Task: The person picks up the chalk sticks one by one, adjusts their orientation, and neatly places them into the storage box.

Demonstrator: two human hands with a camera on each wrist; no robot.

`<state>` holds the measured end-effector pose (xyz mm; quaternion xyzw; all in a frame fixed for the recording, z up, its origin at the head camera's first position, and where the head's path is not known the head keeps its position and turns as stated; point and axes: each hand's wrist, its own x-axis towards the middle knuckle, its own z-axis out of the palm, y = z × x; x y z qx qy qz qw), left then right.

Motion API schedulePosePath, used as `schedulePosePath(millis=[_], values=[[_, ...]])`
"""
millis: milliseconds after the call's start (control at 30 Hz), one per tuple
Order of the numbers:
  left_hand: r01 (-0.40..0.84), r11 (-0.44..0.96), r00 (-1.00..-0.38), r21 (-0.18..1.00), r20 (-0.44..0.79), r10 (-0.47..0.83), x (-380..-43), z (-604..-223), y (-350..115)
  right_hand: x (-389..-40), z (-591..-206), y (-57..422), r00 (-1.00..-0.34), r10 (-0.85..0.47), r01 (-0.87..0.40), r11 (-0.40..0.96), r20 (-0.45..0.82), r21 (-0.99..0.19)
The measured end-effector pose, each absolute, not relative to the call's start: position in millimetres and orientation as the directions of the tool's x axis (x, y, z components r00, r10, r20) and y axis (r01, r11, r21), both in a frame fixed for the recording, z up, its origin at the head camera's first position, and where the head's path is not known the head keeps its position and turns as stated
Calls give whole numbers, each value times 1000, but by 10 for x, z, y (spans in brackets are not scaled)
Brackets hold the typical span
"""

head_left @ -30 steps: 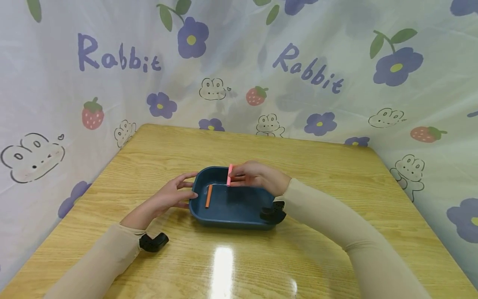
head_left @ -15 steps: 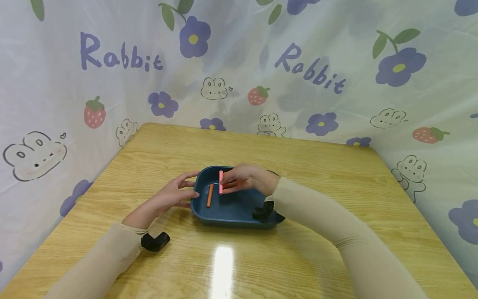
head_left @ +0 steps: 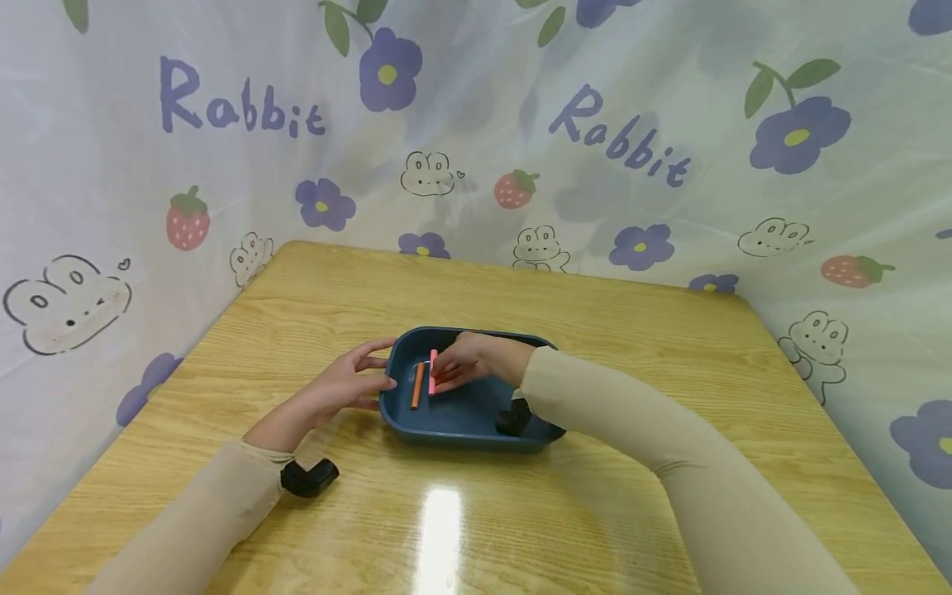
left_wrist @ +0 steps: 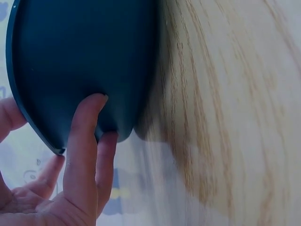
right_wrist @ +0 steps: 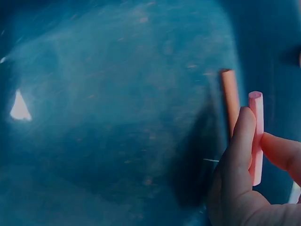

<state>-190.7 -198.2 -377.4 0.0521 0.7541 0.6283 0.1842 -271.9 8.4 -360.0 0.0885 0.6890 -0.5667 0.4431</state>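
A dark blue rectangular tray (head_left: 476,440) with rounded corners stands on the table. My left hand (head_left: 336,390) touches its left end with fingers spread; in the left wrist view the fingertips rest against the wall (left_wrist: 89,56) and rim. Inside the tray, my right hand (head_left: 467,360) pinches a pink chalk-like stick (right_wrist: 256,141) between thumb and finger. Low over the tray floor, this stick stands nearly parallel to an orange stick (head_left: 417,388) lying near the left end. The pink one is just right of the orange one; whether it touches the floor I cannot tell.
The wooden table (head_left: 357,529) extends around the tray. A white curtain (head_left: 476,91) printed with rabbits, flowers and strawberries hangs along its back and sides. Black wrist devices, one on the left (head_left: 311,478) and one on the right (head_left: 513,418), sit at the sleeves.
My right hand has moved left and lower into the tray with the pink stick, bringing it beside the orange stick. My left hand has stayed at the tray's left end.
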Motion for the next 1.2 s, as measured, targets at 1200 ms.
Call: schedulePosePath(millis=[1200], values=[[-167, 189, -929, 968, -219, 299, -1898, -3773, -1974, -2588, -3357, 342, -603, -522, 513, 326, -604, -794]])
